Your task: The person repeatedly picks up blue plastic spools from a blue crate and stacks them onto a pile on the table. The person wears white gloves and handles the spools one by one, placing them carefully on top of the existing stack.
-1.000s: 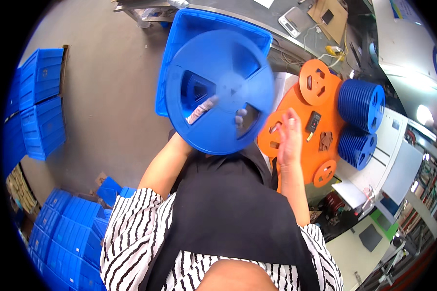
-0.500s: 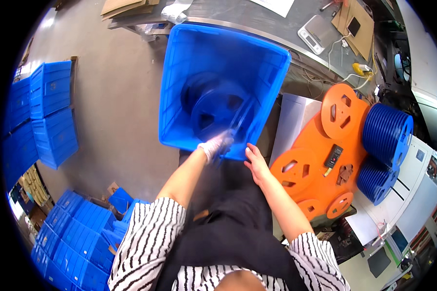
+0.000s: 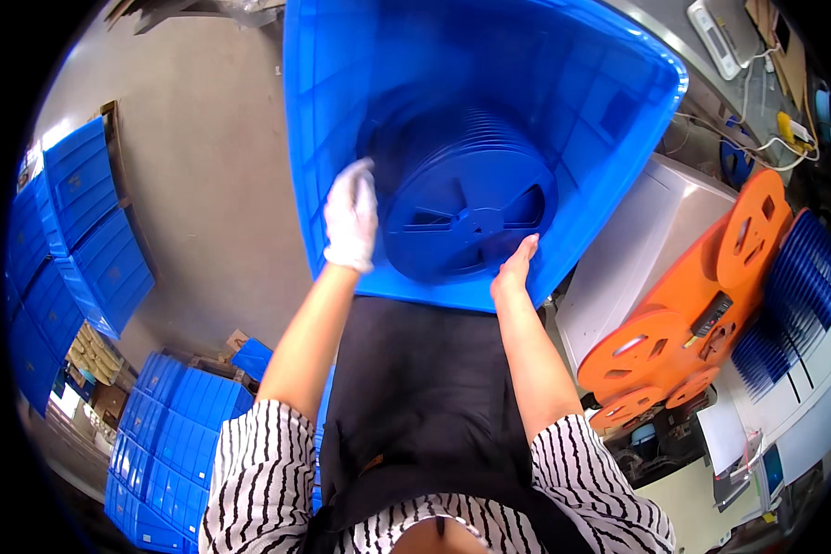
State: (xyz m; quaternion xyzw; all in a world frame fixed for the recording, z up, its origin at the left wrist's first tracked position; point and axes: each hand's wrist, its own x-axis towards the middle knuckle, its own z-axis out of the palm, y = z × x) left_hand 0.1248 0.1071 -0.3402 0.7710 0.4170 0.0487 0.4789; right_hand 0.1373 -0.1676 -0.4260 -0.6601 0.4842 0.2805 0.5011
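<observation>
A large blue plastic bin (image 3: 651, 92) stands right in front of me. Inside it lies a row of blue plastic reels (image 3: 471, 217), the nearest one showing its flat face with cut-out openings. My left hand (image 3: 351, 214), in a white glove, is at the left side of the reels with its fingers extended; slight blur hides whether it touches them. My bare right hand (image 3: 515, 268) is open by the lower right rim of the nearest reel, over the bin's near edge. Its fingers are partly hidden.
To the right is an orange machine panel with orange discs (image 3: 632, 351), beside many stacked blue reels (image 3: 794, 305). A pale box-shaped cabinet (image 3: 628, 249) stands between bin and panel. A scale (image 3: 716, 37) sits on the grey bench. Stacked blue bins (image 3: 171, 434) stand left.
My left hand has moved away from the bin's near edge, up and left beside the reels. My right hand has shifted toward the nearest reel. The bin appears closer and larger in view.
</observation>
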